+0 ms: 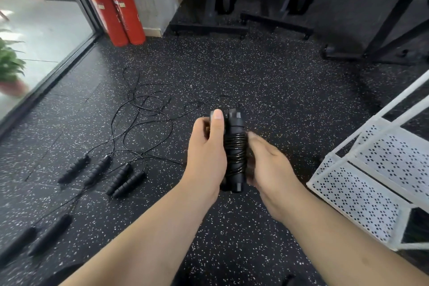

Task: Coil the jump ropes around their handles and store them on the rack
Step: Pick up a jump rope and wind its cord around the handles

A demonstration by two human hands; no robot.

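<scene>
Head cam: left hand (206,153) grips coiled jump-rope handles (234,153); right hand (267,162) blurred, fingers curled on them, beside white rack (362,190).

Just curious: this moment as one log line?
left hand: grips paired black foam handles | right hand: blurred, against coiled thin black cord | white perforated metal rack: right-side

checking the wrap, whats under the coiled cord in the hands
Two black handles side by side, ends showing above and below the cord; their middles are hidden by coils.
</scene>
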